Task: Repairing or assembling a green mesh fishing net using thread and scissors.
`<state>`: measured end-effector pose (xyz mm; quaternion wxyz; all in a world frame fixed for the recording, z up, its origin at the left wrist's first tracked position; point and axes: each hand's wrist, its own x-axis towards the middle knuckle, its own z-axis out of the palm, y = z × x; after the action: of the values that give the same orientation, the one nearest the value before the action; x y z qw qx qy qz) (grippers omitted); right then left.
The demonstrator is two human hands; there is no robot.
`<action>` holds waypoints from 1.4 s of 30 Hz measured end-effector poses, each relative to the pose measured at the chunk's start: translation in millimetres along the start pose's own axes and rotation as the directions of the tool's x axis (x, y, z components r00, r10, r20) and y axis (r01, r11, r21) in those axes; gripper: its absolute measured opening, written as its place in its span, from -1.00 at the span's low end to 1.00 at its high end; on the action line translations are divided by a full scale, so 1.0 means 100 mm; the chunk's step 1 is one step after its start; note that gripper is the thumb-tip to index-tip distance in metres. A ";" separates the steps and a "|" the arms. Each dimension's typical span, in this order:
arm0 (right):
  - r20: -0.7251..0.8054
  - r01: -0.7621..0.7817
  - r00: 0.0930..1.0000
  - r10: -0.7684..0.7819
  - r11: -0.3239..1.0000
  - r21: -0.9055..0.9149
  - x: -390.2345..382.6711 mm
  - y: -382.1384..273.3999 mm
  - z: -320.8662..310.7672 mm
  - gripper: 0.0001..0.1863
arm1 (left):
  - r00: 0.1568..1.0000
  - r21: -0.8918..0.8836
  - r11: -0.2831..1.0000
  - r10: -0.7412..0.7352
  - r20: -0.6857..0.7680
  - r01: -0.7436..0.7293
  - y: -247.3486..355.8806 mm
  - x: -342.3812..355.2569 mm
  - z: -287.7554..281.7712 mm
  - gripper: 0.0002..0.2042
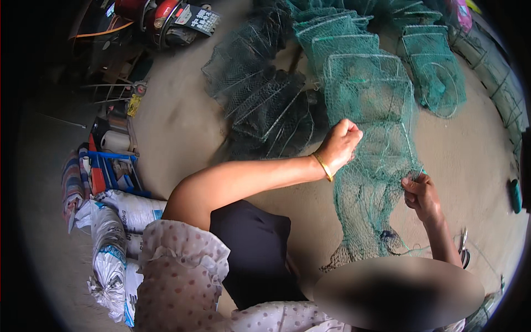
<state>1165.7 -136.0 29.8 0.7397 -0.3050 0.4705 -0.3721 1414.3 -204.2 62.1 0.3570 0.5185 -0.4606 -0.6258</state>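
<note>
A green mesh net trap point(368, 110) with rectangular frames stretches down the middle toward me. Its lower part is a loose, gathered tail of netting. My left hand point(340, 145), with a gold bracelet at the wrist, is a closed fist at the trap's left edge. Whatever its fingers hold, if anything, is hidden. Farther right and nearer to me, my right hand point(421, 196) pinches the netting at a frame's lower right corner. A small green bit shows at its fingertips. Below this hand, a thin green cord point(412, 250) runs by the tail.
Dark netting point(265, 105) lies at the left, another green trap point(434, 72) at the upper right. Scissors point(464, 243) rest on the floor near my right forearm. White sacks point(119, 238), a blue tray point(113, 169) and a red motorbike point(166, 16) stand along the left.
</note>
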 end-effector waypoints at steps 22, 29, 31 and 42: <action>-0.139 -0.272 0.952 0.273 0.962 0.028 -0.47 0.29 0.16 -0.69 | 0.944 -0.029 0.958 -0.276 0.181 0.286 -0.12 -0.29 -0.01 -0.84; -0.180 -0.160 0.972 0.151 0.986 -0.038 -0.62 0.52 -0.04 -0.69 | 0.955 -0.003 0.968 -0.247 0.167 0.251 -0.36 -0.32 0.16 -0.84; -0.135 -0.106 0.986 0.094 0.991 -0.084 -0.66 0.51 -0.05 -0.78 | 0.959 0.000 0.970 -0.239 0.155 0.242 -0.41 -0.28 0.17 -0.84; -0.431 0.032 0.887 -0.166 0.953 -0.302 -1.70 0.46 -0.87 -0.85 | 0.989 0.042 0.989 -0.141 0.037 0.140 -0.48 -0.19 -0.05 -0.81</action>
<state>1049.4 22.1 40.6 0.5380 -0.3379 0.6615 -0.3984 1425.1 -172.3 22.8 0.2924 0.5441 -0.4422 -0.6503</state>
